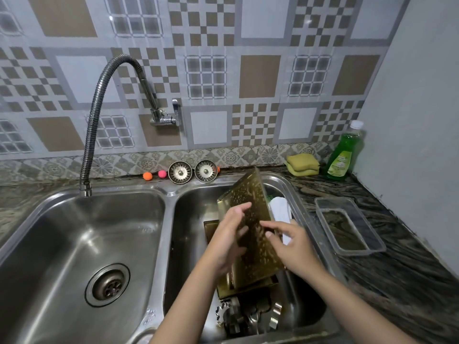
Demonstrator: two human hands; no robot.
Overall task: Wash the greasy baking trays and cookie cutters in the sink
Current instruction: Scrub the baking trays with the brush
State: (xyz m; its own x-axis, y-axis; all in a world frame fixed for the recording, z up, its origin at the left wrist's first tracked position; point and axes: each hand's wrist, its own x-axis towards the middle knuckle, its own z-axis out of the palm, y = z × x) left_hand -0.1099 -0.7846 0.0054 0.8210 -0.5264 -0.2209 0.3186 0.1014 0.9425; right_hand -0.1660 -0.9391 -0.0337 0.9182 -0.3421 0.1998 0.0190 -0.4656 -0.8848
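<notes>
A gold-coloured baking tray point(248, 202), speckled with grease, stands tilted up in the right sink basin point(188, 219). My left hand point(229, 234) lies against its left side with the fingers stretched over the surface. My right hand point(288, 242) holds its right edge, fingers on the face of the tray. More gold trays point(211, 229) lie underneath it. Metal cookie cutters point(238, 316) sit in a heap at the near end of the same basin. A white object point(279, 209) leans behind the tray.
The left basin point(74, 232) holds only its drain point(108, 285), with the flexible tap spout point(87, 187) over it. Two strainers point(180, 172) and small coloured balls stand at the wall. Sponges point(303, 165), a green soap bottle point(344, 155) and a clear plastic container point(350, 224) sit on the right counter.
</notes>
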